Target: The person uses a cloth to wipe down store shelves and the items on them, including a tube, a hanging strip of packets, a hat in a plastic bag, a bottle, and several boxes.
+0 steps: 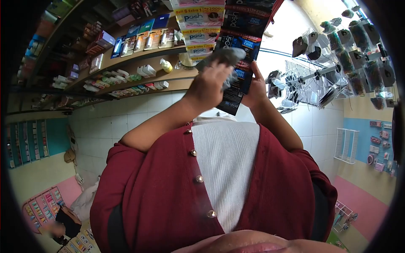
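Note:
My left hand is closed round a crumpled grey cloth, blurred by motion. The cloth is against the front of a hanging strip of black Posh sachets. My right hand holds the strip at its right edge, with one finger stretched up along it and the other fingers hidden behind. To the left hangs a second strip of white and yellow Posh sachets, above my left hand.
Wooden shelves at the left carry boxes and carded products, with a yellow bottle near the end. At right stands a rack hung with packaged accessories. Another person is at lower left. White tiles cover the floor.

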The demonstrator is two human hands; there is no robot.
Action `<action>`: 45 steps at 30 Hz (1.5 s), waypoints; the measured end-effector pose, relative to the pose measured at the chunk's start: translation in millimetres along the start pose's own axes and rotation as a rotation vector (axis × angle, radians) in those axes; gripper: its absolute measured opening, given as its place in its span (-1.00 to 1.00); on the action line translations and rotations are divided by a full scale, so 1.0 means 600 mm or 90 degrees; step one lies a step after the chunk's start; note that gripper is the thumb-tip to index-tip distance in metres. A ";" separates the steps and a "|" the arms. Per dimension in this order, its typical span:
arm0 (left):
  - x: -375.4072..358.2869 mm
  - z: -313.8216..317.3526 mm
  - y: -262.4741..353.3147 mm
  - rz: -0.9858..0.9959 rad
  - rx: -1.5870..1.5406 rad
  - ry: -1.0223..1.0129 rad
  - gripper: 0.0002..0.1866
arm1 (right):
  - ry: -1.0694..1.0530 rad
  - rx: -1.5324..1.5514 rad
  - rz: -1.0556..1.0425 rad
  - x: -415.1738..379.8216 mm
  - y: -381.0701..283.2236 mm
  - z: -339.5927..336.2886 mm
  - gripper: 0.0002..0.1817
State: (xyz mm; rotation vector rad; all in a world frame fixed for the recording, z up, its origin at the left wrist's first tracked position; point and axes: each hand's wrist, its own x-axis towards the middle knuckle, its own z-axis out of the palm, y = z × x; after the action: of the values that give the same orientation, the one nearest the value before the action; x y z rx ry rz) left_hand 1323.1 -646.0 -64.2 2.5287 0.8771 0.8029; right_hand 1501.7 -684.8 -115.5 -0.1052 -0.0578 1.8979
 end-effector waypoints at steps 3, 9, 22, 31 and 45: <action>-0.012 0.004 0.015 0.254 -0.054 -0.106 -0.51 | 0.031 -0.068 -0.025 0.010 -0.012 -0.015 -0.29; 0.022 -0.083 -0.033 0.064 -0.420 -0.239 -0.60 | 0.075 -0.066 -0.026 0.005 -0.009 0.007 -0.28; 0.025 0.022 0.030 0.218 -0.062 -0.077 -0.41 | -0.020 0.047 -0.045 0.001 -0.021 -0.023 -0.36; -0.049 -0.052 -0.038 -0.032 -0.005 0.016 -0.44 | 0.082 -0.089 -0.075 0.009 -0.027 0.023 -0.33; -0.095 -0.002 -0.132 -0.538 -0.861 0.091 -0.65 | 0.023 -0.102 -0.059 0.011 -0.019 0.021 -0.36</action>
State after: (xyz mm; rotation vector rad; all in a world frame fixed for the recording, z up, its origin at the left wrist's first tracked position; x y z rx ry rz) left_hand 1249.5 -623.7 -124.0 0.8330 0.8582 0.8222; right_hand 1509.4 -674.9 -102.3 -0.2421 -0.1880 1.7961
